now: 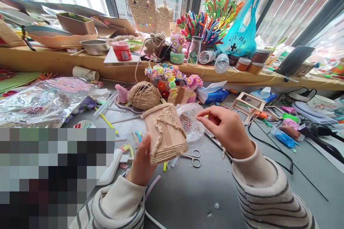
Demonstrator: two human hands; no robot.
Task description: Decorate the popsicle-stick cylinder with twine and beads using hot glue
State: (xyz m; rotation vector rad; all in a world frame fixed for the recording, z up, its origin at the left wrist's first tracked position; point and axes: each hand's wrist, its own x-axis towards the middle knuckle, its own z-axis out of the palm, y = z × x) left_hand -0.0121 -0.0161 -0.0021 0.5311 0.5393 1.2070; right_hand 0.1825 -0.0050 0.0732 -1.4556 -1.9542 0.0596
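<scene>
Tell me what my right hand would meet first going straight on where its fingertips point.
The right hand would seemingly reach the clear bag of small bits first, but depth is unclear: it may pass above that and meet the twine-trimmed panel in the left hand.

Dark stripes band cream sleeves [264, 189] over a grey table [188, 196], where the twine-trimmed panel [165, 137] shows tan.

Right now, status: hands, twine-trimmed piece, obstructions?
Left hand gripping twine-trimmed piece. Right hand pinched near bead bag. Scissors nearby, possibly in the way.
</scene>
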